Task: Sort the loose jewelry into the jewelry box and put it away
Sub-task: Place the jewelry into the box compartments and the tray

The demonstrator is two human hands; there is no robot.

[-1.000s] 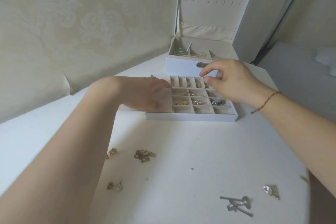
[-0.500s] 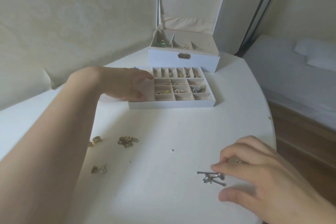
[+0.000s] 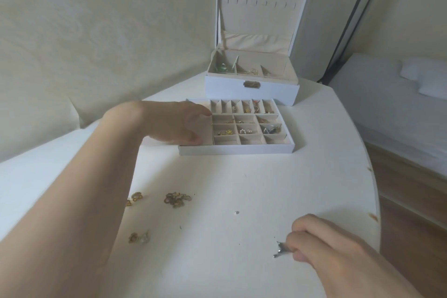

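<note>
Left hand (image 3: 177,126): centre-left of the frame, resting on the left compartment of the divided tray (image 3: 235,149), fingers loosely bent, holding nothing.
Right hand (image 3: 321,241): lower right of the frame, fingers curled and pinching a small silver piece (image 3: 280,249) just above the tabletop (image 3: 242,181).
Divided tray: middle of the frame on the tabletop, several of its small cells holding gold and silver bits.
Jewelry box (image 3: 251,89): upper centre, directly behind the tray, lid upright, a green item and gold pieces in its compartments.
Loose jewelry: lower left of the frame, a gold chain cluster (image 3: 177,199), a gold pair (image 3: 135,197) beside the left forearm, and a clear-and-gold pair (image 3: 139,237) lower down.
Tiny stud (image 3: 236,212): alone, lower centre.
Bed (image 3: 399,104): right edge of the frame.
</note>
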